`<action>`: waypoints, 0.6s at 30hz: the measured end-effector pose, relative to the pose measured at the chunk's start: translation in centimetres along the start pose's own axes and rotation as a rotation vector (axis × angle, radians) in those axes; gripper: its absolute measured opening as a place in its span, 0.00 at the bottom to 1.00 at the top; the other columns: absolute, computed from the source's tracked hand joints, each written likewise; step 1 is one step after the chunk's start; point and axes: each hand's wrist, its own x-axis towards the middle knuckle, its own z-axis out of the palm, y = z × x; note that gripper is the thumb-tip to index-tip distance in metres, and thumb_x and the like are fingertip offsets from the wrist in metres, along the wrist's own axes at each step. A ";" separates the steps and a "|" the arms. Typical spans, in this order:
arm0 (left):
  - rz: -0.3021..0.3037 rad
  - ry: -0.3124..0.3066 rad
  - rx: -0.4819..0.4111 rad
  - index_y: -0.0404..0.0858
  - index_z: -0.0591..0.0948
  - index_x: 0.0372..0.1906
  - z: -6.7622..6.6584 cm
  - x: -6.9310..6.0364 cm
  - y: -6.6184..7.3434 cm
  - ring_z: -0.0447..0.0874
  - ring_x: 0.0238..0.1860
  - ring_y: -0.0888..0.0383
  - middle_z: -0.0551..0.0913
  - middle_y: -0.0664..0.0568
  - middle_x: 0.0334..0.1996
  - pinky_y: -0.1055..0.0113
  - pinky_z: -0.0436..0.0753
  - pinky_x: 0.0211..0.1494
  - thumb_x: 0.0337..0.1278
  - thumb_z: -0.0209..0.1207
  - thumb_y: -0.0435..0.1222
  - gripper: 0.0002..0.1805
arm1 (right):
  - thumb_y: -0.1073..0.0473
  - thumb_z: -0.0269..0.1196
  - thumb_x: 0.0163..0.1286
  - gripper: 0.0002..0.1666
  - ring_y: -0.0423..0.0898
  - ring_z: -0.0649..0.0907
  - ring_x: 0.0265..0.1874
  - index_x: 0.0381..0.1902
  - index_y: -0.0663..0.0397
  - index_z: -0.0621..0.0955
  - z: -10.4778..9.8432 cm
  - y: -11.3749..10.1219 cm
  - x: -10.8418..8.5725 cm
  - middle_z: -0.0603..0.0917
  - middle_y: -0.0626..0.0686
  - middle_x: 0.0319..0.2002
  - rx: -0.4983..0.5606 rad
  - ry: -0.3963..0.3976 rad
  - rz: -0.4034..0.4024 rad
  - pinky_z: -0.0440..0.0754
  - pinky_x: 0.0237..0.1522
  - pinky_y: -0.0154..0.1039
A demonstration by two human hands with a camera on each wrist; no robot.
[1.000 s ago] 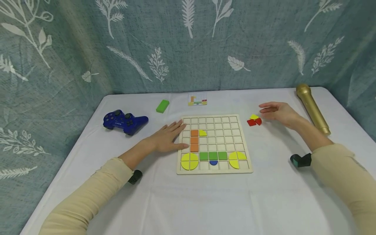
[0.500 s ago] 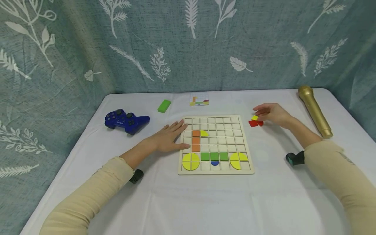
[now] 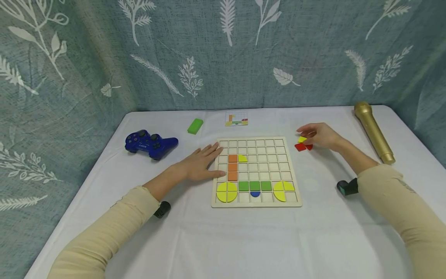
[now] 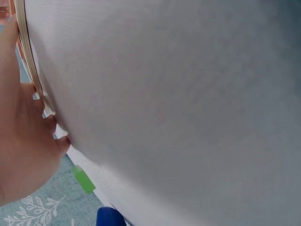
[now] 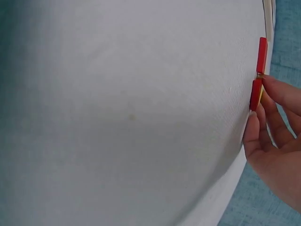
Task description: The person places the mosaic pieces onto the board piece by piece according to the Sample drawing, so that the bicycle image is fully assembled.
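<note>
My left hand (image 3: 199,166) lies flat with spread fingers on the left edge of a pale wooden grid board (image 3: 266,164). On the board sit orange squares (image 3: 232,167), green squares (image 3: 254,186), yellow quarter-circles (image 3: 227,192) and a blue half-circle (image 3: 255,193). To the right of the board, my right hand (image 3: 321,136) reaches over a small group of loose tiles. A yellow tile (image 3: 302,139) lies under its fingers, its thumb right at the tile's edge. Beside it are a red square (image 3: 300,147) and another red tile (image 3: 309,147), partly hidden by the thumb.
A small printed card (image 3: 236,119) with a coloured pattern lies behind the board. A green block (image 3: 195,126) and a blue game controller (image 3: 151,144) are at the left. A gold microphone-shaped object (image 3: 374,132) lies far right, beyond my right forearm.
My right hand has moved left and down onto the loose tiles, its thumb now over part of one red tile. My left hand stays put on the board.
</note>
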 end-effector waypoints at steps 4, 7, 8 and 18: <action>-0.002 0.001 0.009 0.45 0.41 0.77 0.0 0.1 0.0 0.32 0.74 0.50 0.34 0.50 0.75 0.51 0.38 0.72 0.60 0.44 0.67 0.50 | 0.70 0.59 0.67 0.24 0.60 0.72 0.53 0.61 0.66 0.73 0.1 0.0 0.1 0.74 0.67 0.55 -0.020 -0.005 -0.011 0.75 0.53 0.50; -0.004 0.002 0.013 0.45 0.41 0.77 0.0 0.1 -0.1 0.32 0.74 0.50 0.34 0.50 0.75 0.51 0.38 0.72 0.60 0.45 0.67 0.50 | 0.70 0.59 0.67 0.24 0.60 0.72 0.51 0.61 0.66 0.73 0.1 0.0 0.2 0.74 0.67 0.53 -0.026 0.000 -0.018 0.75 0.52 0.48; -0.003 0.003 0.014 0.45 0.41 0.77 0.0 0.1 -0.1 0.32 0.74 0.50 0.34 0.50 0.75 0.51 0.38 0.72 0.60 0.45 0.67 0.50 | 0.70 0.60 0.67 0.24 0.60 0.72 0.51 0.61 0.66 0.73 0.1 0.1 0.2 0.74 0.67 0.53 -0.026 0.002 -0.020 0.76 0.51 0.47; -0.011 0.000 0.008 0.46 0.41 0.77 0.0 0.1 -0.1 0.32 0.74 0.51 0.35 0.51 0.75 0.51 0.38 0.72 0.60 0.44 0.68 0.50 | 0.68 0.60 0.67 0.23 0.56 0.72 0.43 0.59 0.64 0.74 0.1 0.1 0.1 0.74 0.64 0.47 -0.020 0.018 -0.014 0.75 0.35 0.35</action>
